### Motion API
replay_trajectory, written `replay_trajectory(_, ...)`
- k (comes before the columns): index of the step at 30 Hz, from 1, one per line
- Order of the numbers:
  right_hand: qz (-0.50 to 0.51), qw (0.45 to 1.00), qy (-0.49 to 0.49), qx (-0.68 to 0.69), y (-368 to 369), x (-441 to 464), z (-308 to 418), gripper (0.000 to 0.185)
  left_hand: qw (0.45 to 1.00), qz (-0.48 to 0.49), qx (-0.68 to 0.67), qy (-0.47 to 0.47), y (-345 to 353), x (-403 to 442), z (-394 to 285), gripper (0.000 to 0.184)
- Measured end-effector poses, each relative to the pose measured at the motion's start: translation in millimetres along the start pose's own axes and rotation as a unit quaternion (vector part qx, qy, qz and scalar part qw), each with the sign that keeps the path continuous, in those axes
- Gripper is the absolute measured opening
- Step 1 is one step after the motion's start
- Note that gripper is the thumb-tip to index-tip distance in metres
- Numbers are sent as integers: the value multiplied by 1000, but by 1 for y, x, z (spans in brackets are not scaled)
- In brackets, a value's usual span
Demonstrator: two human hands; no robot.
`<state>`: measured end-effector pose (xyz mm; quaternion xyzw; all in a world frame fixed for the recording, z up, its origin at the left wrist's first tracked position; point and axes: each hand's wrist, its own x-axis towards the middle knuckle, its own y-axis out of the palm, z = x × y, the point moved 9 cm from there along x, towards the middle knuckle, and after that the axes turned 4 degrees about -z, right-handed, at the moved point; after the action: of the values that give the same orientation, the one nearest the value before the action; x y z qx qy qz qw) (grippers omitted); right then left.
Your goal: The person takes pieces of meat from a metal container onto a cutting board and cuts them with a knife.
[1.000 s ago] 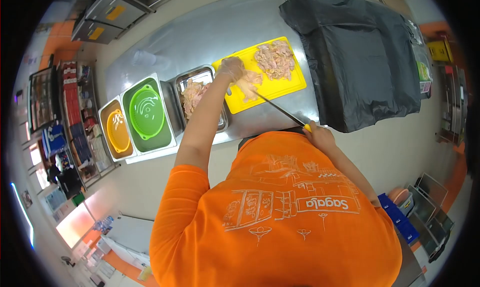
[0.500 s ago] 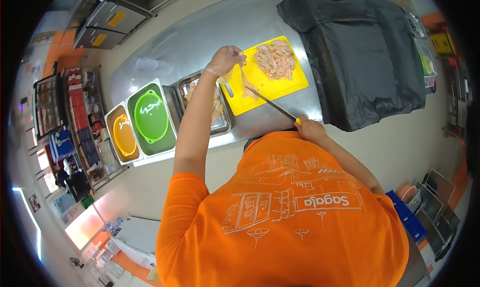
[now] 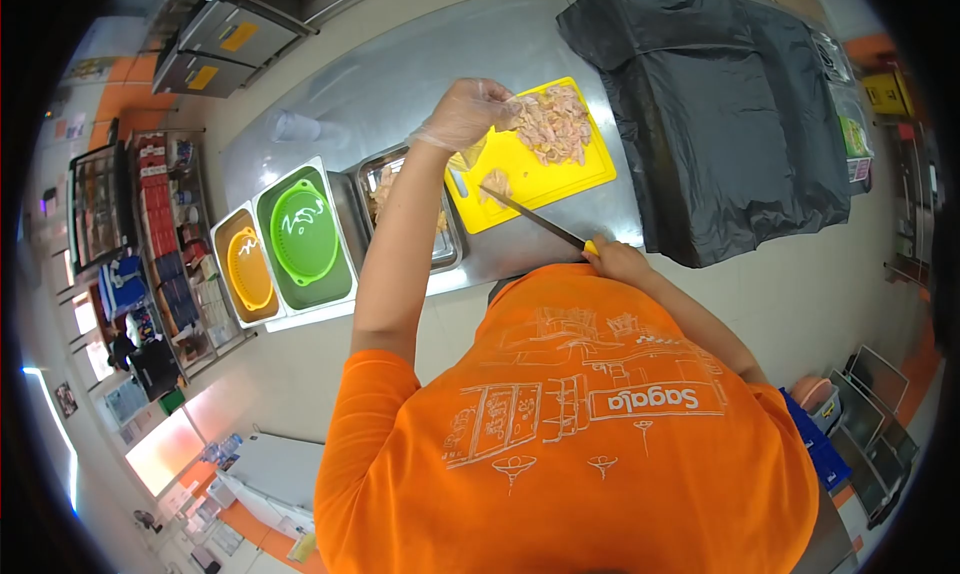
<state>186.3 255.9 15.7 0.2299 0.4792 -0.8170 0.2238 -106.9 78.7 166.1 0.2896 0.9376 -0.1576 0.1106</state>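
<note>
R hand [image 3: 618, 261] clamped on long yellow-handled steel knife [image 3: 540, 219], over near edge of rect. yellow board [image 3: 555, 181]; L hand [image 3: 465, 114] fingers: can't tell.

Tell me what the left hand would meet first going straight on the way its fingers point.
Likely the left hand would meet the heap of meat first, though it might pass above; height is unclear.

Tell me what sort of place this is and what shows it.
Probably a commercial kitchen: there is a large stainless-steel worktable, a yellow cutting board bearing a heap of what looks like cut raw chicken, and a green colander.
</note>
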Motion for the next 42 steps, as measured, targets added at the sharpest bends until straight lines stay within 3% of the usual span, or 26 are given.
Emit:
replay_trajectory(2, -31, 999, -18, 3, -6, -5, -1, 46, 1000, -8, 2, -10, 9, 4, 6, 25)
replay_trajectory(7, -92, 995, -12, 32, -38, -49, -18, 40, 994, -47, -37, -94, 21, 11, 97, 28)
replay_trajectory(8, -114, 993, -17, 38, -42, -60, -24, 39, 993, -52, 31, -104, 21, 16, 136, 33)
replay_trajectory(11, -141, 989, 4, 33, -50, -74, -26, 38, 953, -88, 289, 12, 17, 17, 211, 39)
replay_trajectory(14, -142, 989, 35, 6, -48, -61, -15, 37, 954, -110, 253, -121, 9, 2, 250, 44)
replay_trajectory(17, -134, 990, 42, -6, -54, -33, 18, 34, 958, -115, 191, -181, 6, -26, 209, 44)
replay_trajectory(20, -133, 991, 17, -11, -58, -7, 51, 30, 950, -165, 216, -153, 0, -22, 230, 39)
replay_trajectory(24, -116, 992, 0, -44, -52, 8, 70, 28, 945, -175, 198, -192, 3, -28, 236, 31)
replay_trajectory(30, -159, 982, 65, -81, -45, 4, 30, 29, 943, -230, 177, -164, 3, -40, 235, 33)
replay_trajectory(42, -140, 985, 76, -69, -37, 18, 64, 29, 943, -226, 181, -162, 2, -42, 226, 28)
